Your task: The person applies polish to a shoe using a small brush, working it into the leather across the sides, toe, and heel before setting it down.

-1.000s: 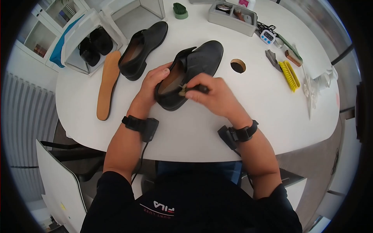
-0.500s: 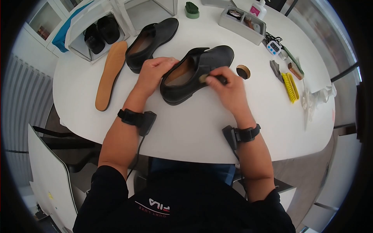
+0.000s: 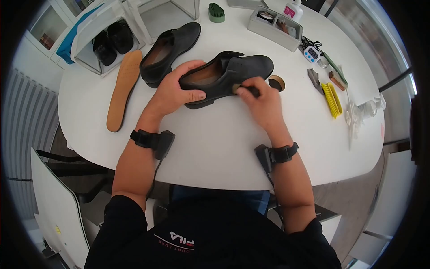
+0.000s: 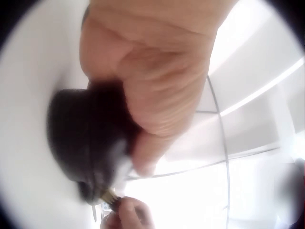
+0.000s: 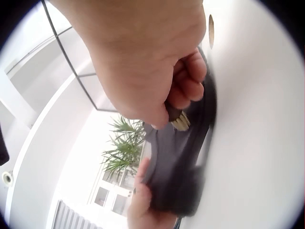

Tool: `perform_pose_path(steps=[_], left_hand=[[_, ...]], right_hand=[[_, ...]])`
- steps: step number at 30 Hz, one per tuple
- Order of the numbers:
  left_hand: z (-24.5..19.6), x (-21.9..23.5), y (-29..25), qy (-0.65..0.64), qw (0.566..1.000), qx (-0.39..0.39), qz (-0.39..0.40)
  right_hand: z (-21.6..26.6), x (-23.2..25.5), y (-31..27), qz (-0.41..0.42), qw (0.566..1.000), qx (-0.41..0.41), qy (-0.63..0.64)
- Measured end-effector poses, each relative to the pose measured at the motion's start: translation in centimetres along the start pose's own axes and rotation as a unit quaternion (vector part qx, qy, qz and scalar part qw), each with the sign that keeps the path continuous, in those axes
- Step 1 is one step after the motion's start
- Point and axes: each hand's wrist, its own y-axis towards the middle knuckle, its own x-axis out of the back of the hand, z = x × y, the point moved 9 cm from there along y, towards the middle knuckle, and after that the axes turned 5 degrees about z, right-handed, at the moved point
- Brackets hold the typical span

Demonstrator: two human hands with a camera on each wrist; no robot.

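A black leather shoe (image 3: 248,67) lies on the white table, sole down, its toe toward the right. My left hand (image 3: 171,93) grips it round the heel, with the thumb along the near side and the fingers over the far side. Between thumb and fingers my right hand (image 3: 265,106) pinches a small brush with a dark handle and pale bristles (image 5: 181,122). Those bristles are right at the shoe's near side, around the middle of its length. The second black shoe (image 3: 186,38) stands behind my left hand.
Left of the shoes lie a tan insole (image 3: 123,92) and a box with dark shoes (image 3: 105,47). Farther back are a green brush (image 3: 216,13) and a grey tin (image 3: 274,30). On the right lie a timer (image 3: 311,54), a yellow brush (image 3: 332,100) and a table hole (image 3: 277,83).
The shoe has turned, its toe swinging toward the right. The brush has moved from near the heel forward along the side. My left thumb has shifted onto the heel's near side.
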Motion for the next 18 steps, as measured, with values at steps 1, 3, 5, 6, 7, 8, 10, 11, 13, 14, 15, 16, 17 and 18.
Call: perform_pose_path(steps=[1, 3, 5, 6, 7, 8, 10, 11, 13, 14, 15, 16, 17, 18], left_hand=[[-0.1, 0.0, 0.0, -0.024, 0.999, -0.023, -0.04], [0.1, -0.4, -0.1, -0.008, 0.997, -0.016, -0.074], [0.1, -0.3, -0.3, 0.009, 0.994, -0.007, -0.112], [0.0, -0.5, -0.2, 0.031, 0.994, -0.006, -0.104], [-0.1, -0.7, -0.1, 0.053, 0.994, -0.004, -0.094], [-0.2, -0.8, 0.0, 0.054, 0.994, -0.004, -0.094], [0.4, -1.0, 0.0, -0.026, 0.996, 0.041, -0.077], [0.3, -0.8, 0.0, -0.025, 0.996, 0.042, -0.078], [0.5, -1.0, 0.0, -0.031, 0.995, 0.058, -0.068], [0.4, -0.9, -0.1, -0.032, 0.995, 0.059, -0.071], [0.2, -1.0, -0.1, -0.018, 0.996, 0.062, -0.067], [0.0, -1.0, 0.0, -0.003, 0.996, 0.065, -0.063], [0.1, -1.0, 0.0, -0.004, 0.996, 0.065, -0.062], [0.1, -1.1, 0.0, -0.016, 0.996, 0.063, -0.057]], right_hand=[[-1.1, 1.3, 0.1, -0.052, 0.997, -0.045, -0.024], [-2.2, 2.9, 0.0, -0.113, 0.986, -0.1, -0.065], [-1.2, 1.6, -0.2, -0.111, 0.991, -0.049, -0.049], [0.0, 0.7, -0.4, -0.111, 0.993, 0.0, -0.032], [1.2, -0.5, -0.4, -0.066, 0.998, 0.015, -0.005], [1.9, -1.8, -0.6, -0.023, 0.999, 0.03, 0.021], [3.0, -3.2, -0.8, 0.059, 0.996, 0.044, 0.059], [2.7, -3.2, -0.8, 0.06, 0.995, 0.044, 0.06], [1.2, -1.5, -0.5, -0.001, 0.999, 0.026, -0.047], [-0.1, -0.4, -0.3, -0.029, 0.997, -0.02, -0.07], [-0.8, 0.9, -0.1, -0.066, 0.992, -0.043, -0.095], [-1.3, 1.9, -0.1, -0.104, 0.985, -0.066, -0.12], [-1.5, 2.1, 0.0, -0.105, 0.985, -0.067, -0.121], [-1.3, 2.8, 0.0, -0.13, 0.984, -0.07, -0.101]])
